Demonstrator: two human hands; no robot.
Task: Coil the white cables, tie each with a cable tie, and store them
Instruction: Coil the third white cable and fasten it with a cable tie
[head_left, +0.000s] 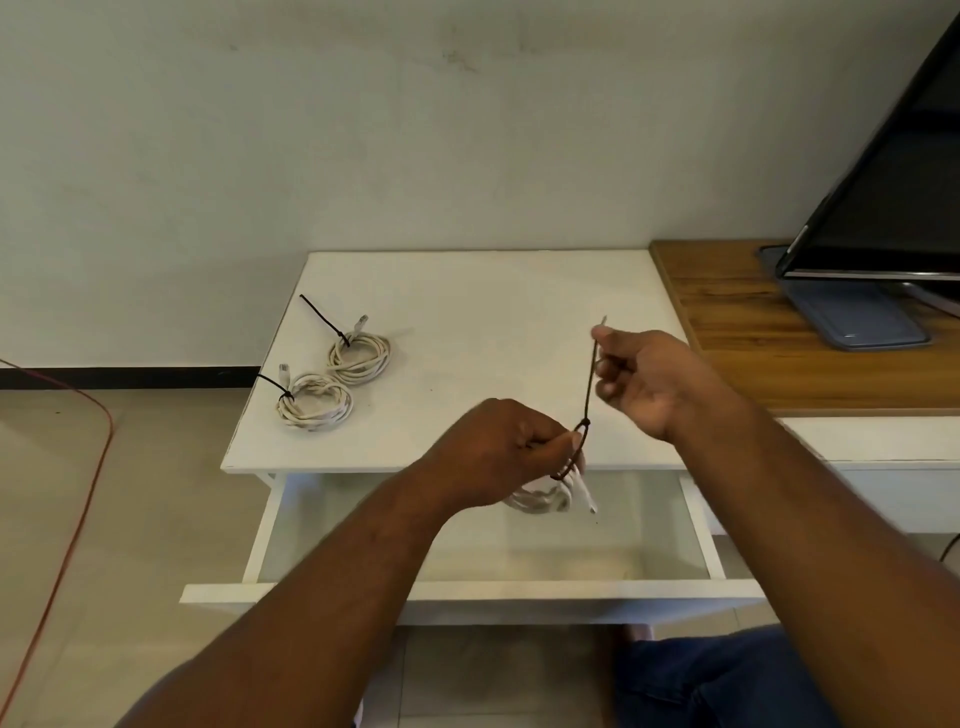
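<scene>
Right now the left hand (498, 452) has its grip closed on a coiled white cable (540, 499), held above the open drawer (483, 590) just in front of the bench (467, 291). The right hand (644, 379) pinches the tail of the black cable tie (588, 384), looped loosely round the coil. Two tied coils (337, 379) lie on the bench's left side. Pulling askew could let loops slip free before the tie cinches.
</scene>
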